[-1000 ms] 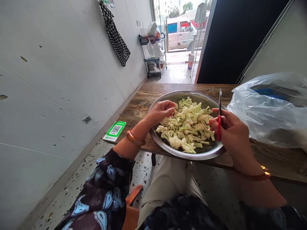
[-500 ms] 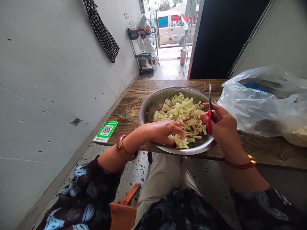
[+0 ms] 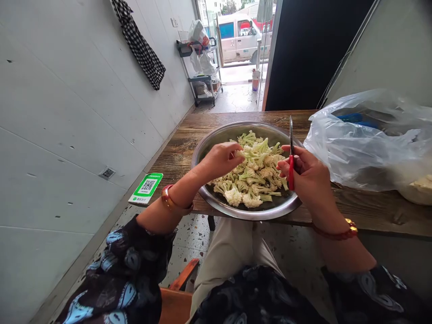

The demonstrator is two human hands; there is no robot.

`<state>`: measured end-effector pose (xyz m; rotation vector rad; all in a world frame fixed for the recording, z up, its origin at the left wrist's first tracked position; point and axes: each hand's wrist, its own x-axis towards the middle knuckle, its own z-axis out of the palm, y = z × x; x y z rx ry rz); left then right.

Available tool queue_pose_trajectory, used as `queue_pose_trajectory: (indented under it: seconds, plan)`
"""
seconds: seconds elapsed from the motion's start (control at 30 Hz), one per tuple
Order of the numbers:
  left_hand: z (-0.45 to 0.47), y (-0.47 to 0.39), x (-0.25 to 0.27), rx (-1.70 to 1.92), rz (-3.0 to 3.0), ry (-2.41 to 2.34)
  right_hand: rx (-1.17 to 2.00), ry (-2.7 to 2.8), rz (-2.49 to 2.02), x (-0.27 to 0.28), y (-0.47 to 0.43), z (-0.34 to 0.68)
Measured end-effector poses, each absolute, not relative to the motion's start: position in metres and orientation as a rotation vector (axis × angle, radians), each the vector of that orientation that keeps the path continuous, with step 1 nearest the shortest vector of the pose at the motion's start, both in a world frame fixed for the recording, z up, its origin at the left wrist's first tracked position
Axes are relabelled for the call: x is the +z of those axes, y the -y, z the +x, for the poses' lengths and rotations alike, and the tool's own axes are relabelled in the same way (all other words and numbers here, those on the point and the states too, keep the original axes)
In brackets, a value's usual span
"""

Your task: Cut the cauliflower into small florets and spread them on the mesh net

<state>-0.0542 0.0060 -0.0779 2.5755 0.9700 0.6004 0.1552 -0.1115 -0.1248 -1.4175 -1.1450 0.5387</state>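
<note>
A wide steel basin (image 3: 216, 208) holds a heap of cut cauliflower florets (image 3: 258, 175), pale with greenish stems. Over the left part of the heap, my left hand (image 3: 221, 158) is closed, thumb and fingers pinched on a cauliflower floret (image 3: 240, 154) that they partly hide. My right hand (image 3: 310, 177) is at the basin's right rim, closed around a small knife (image 3: 291, 168) with a red handle. Its dark, narrow blade points up, away from the florets.
The basin stands on a dark wooden table (image 3: 172, 155). To the right lies a clear plastic bag (image 3: 364, 153) with something pale beside it. A green QR-code card (image 3: 146, 188) is at the left edge. Behind are a wheeled cart (image 3: 204, 78) and a doorway.
My left hand has risen from the near side of the basin and moved up over the heap, with a floret at its fingertips. My right hand keeps hold of the knife, nearly unmoved.
</note>
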Motion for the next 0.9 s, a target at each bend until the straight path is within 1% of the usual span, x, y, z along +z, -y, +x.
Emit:
queue_pose_trajectory:
  seconds: [0.1,0.17,0.23,0.37,0.43,0.53,0.63,0.7,0.77,0.9]
  plan:
    - [-0.06,-0.007,-0.077,0.743,2.708,-1.11,0.535,1.153,-1.415,-0.126,0.112,0.156]
    - [-0.065,-0.001,-0.073,0.705,2.791,-1.054,0.532,1.16,-1.414,-0.126,0.112,0.156]
    - [-0.07,0.008,-0.069,0.519,2.842,-0.874,0.526,1.155,-1.412,-0.125,0.112,0.155]
    - [-0.078,0.023,-0.07,0.012,2.834,-0.487,0.517,1.139,-1.411,-0.125,0.112,0.154]
    - [-0.079,0.025,-0.076,-0.102,2.811,-0.44,0.523,1.147,-1.401,-0.125,0.112,0.154]
    - [-0.076,0.023,-0.085,-0.176,2.784,-0.452,0.527,1.166,-1.387,-0.124,0.113,0.154]
    - [-0.073,0.015,-0.088,-0.195,2.749,-0.45,0.512,1.171,-1.4,-0.124,0.114,0.155]
    - [-0.073,0.008,-0.085,-0.142,2.666,-0.496,0.508,1.17,-1.418,-0.123,0.114,0.155]
    - [-0.075,0.001,-0.081,-0.041,2.463,-0.573,0.519,1.165,-1.423,-0.123,0.115,0.155]
    - [-0.083,-0.009,-0.075,0.165,1.865,-0.666,0.524,1.155,-1.416,-0.124,0.115,0.155]
